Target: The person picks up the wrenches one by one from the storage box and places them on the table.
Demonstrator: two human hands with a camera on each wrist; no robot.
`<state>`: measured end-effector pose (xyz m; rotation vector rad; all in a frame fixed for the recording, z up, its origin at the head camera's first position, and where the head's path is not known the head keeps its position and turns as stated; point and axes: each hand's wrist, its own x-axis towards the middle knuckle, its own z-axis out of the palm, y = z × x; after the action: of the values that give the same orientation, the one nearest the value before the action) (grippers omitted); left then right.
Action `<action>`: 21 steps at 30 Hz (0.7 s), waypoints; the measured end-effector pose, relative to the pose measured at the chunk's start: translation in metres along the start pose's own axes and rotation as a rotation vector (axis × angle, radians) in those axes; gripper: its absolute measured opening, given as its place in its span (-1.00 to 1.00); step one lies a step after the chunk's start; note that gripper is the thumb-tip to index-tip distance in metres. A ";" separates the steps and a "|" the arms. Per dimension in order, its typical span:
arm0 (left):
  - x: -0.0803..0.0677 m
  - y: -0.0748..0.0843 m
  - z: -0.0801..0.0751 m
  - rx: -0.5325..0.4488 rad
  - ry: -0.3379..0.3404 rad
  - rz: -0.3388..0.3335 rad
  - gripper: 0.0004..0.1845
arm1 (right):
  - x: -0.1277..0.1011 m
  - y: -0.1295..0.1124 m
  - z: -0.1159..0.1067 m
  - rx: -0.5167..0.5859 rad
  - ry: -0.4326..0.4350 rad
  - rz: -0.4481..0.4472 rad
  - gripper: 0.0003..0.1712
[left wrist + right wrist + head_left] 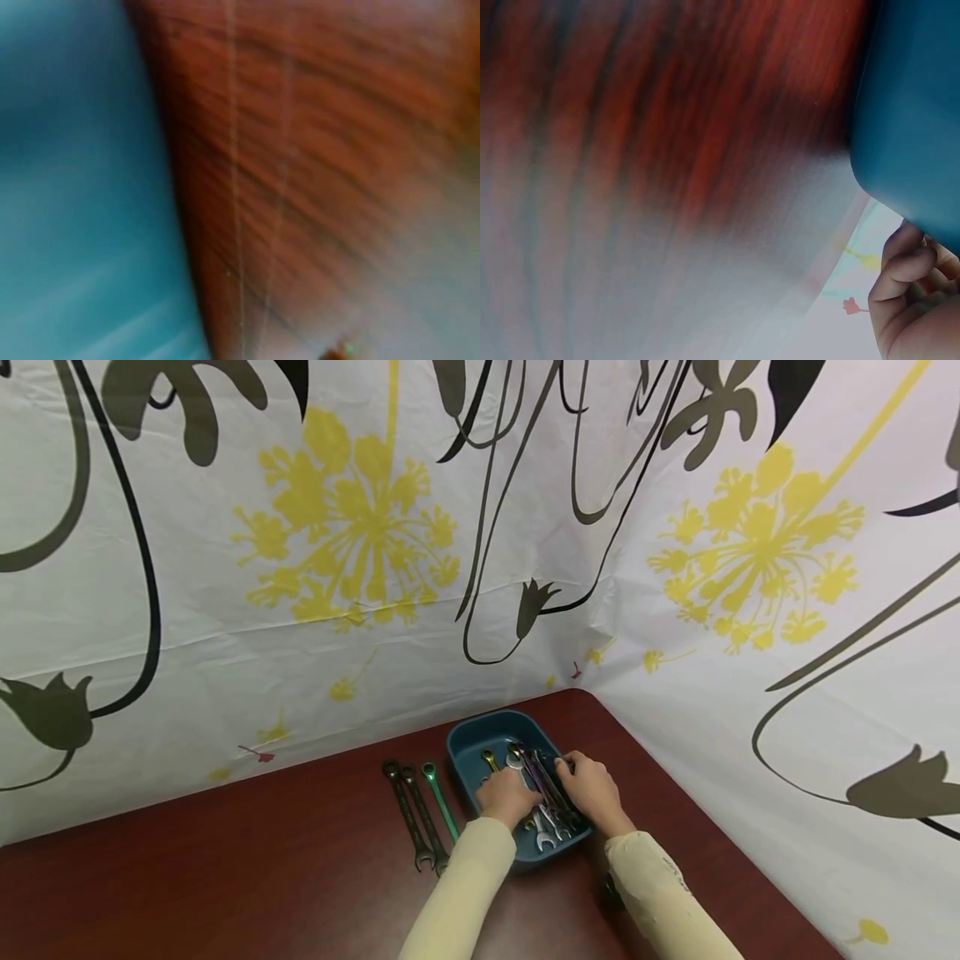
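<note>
Blue tray (468, 739) under my hands: both dig among its wrenches (551, 797), grip unclear, three more wrenches (423, 814) lying left.

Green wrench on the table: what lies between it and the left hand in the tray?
In the head view, only the blue tray's near-left wall lies between the green wrench and the left hand.

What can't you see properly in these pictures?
- Head view: how many wrenches lie in the blue tray; the left hand and right hand cover part of the pile.
- Head view: whether either hand grips a wrench; the fingers are too small to tell.
- Left wrist view: only blur of tray and table.
- Right wrist view: blurred; fingers cut off by the edge.
</note>
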<state>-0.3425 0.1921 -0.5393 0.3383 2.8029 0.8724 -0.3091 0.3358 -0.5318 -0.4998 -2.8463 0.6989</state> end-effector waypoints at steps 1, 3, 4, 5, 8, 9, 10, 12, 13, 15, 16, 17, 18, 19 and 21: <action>0.000 0.000 0.000 -0.004 -0.004 -0.005 -0.59 | 0.000 0.000 0.000 0.001 -0.002 0.001 -0.55; 0.000 0.000 0.000 -0.017 -0.014 -0.014 -0.59 | 0.000 0.000 0.000 0.005 -0.005 0.004 -0.55; 0.000 0.000 0.000 -0.025 -0.017 -0.016 -0.58 | 0.000 0.000 0.000 0.005 -0.005 0.005 -0.56; 0.000 0.000 0.000 -0.029 -0.017 -0.016 -0.58 | 0.000 0.000 0.000 0.004 -0.004 0.004 -0.56; 0.000 0.000 -0.001 -0.041 -0.032 -0.018 -0.60 | 0.000 0.000 -0.001 0.003 -0.006 0.004 -0.55; 0.000 0.000 -0.002 -0.045 -0.038 -0.019 -0.60 | 0.000 0.000 -0.001 0.003 -0.008 0.003 -0.55; 0.000 0.000 -0.002 -0.050 -0.044 -0.021 -0.61 | 0.000 -0.001 -0.001 0.002 -0.011 0.004 -0.55; 0.000 0.000 -0.003 -0.058 -0.064 -0.019 -0.63 | 0.000 -0.001 -0.001 0.002 -0.018 0.005 -0.54; 0.000 0.000 -0.003 -0.061 -0.071 -0.015 -0.63 | 0.000 -0.001 -0.001 0.002 -0.018 0.004 -0.55; 0.000 -0.001 -0.004 -0.069 -0.088 -0.007 -0.64 | 0.000 -0.001 -0.001 0.000 -0.021 0.004 -0.55; 0.000 -0.001 -0.004 -0.071 -0.092 -0.003 -0.64 | 0.000 -0.001 -0.001 0.000 -0.022 0.003 -0.55; 0.000 -0.001 -0.004 -0.073 -0.098 0.002 -0.64 | 0.000 -0.001 -0.002 0.000 -0.021 0.003 -0.55; 0.001 -0.002 -0.004 -0.075 -0.100 0.006 -0.64 | 0.000 -0.002 -0.002 -0.004 -0.017 0.002 -0.55; 0.001 -0.002 -0.004 -0.078 -0.101 0.007 -0.65 | 0.000 -0.002 -0.002 -0.005 -0.014 0.002 -0.55; 0.001 -0.002 -0.004 -0.082 -0.103 0.006 -0.65 | 0.000 -0.003 -0.002 -0.004 -0.012 0.001 -0.54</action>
<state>-0.3449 0.1889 -0.5373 0.3685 2.6647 0.9400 -0.3090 0.3344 -0.5284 -0.4991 -2.8592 0.6987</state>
